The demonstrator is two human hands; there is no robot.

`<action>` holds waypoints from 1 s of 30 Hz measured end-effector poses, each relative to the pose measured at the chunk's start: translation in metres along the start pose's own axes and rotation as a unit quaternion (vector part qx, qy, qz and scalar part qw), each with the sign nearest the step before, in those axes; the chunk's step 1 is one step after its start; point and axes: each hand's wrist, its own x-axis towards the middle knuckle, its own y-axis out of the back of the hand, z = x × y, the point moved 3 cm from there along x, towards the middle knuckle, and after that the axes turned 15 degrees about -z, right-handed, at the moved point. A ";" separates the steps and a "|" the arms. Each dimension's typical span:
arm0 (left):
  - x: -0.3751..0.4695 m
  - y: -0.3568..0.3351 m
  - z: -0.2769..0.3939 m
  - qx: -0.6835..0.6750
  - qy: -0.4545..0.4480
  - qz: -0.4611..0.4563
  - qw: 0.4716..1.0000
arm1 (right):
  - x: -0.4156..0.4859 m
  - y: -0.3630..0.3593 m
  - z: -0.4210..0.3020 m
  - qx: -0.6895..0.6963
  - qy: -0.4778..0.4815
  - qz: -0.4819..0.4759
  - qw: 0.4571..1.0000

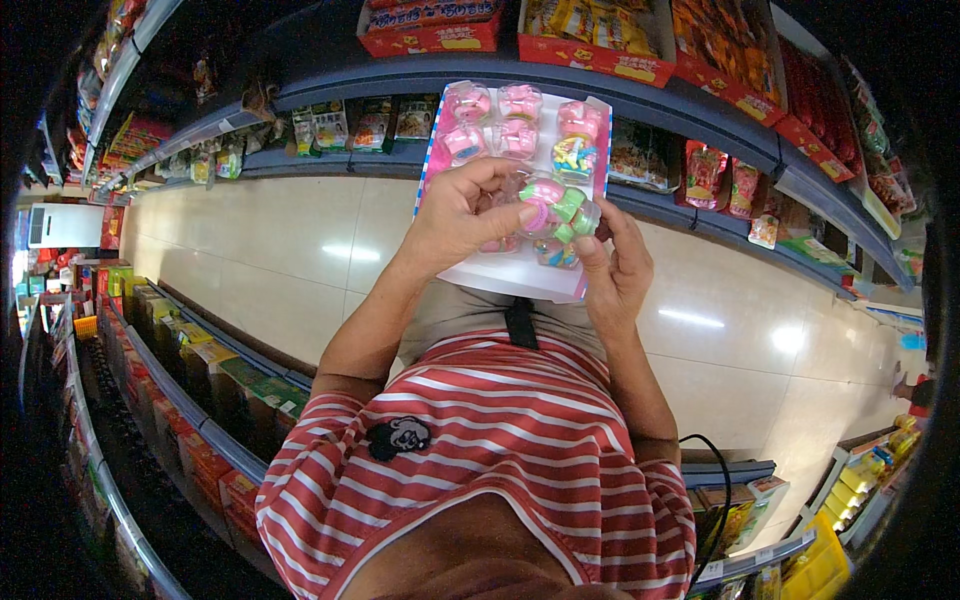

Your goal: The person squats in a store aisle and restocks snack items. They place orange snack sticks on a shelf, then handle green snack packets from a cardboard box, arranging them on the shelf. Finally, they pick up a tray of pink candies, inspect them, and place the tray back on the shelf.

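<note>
Both my hands meet over an open display box with a white inside and a pink, striped edge. My left hand grips a clear plastic container with pink and green contents. My right hand holds a similar clear container with green pieces, close against the first one. Several small clear containers with pink contents sit in the upper part of the box, beside one with yellow and blue contents. More containers lie partly hidden under my hands.
A shelf edge with packaged goods runs behind the box. Red cartons of packets stand on the shelf above. Boxed goods fill the shelves at the left. A yellow basket is at the lower right; part of a person shows at the far right.
</note>
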 end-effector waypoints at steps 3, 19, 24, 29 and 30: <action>0.000 -0.001 -0.001 -0.024 -0.001 -0.015 1.000 | -0.001 0.001 -0.002 0.001 -0.006 0.002 1.000; 0.007 0.006 0.013 0.055 -0.047 0.002 0.997 | 0.003 0.005 0.007 0.073 -0.015 0.035 0.997; 0.021 0.005 0.023 0.515 -0.174 -0.005 0.839 | -0.003 0.025 0.019 0.125 -0.105 0.132 0.978; 0.038 -0.011 0.010 0.597 -0.145 -0.098 0.783 | -0.011 0.022 0.027 0.121 -0.119 0.127 0.977; 0.042 -0.012 0.008 0.615 -0.138 -0.116 0.767 | -0.011 0.020 0.028 0.124 -0.116 0.122 0.978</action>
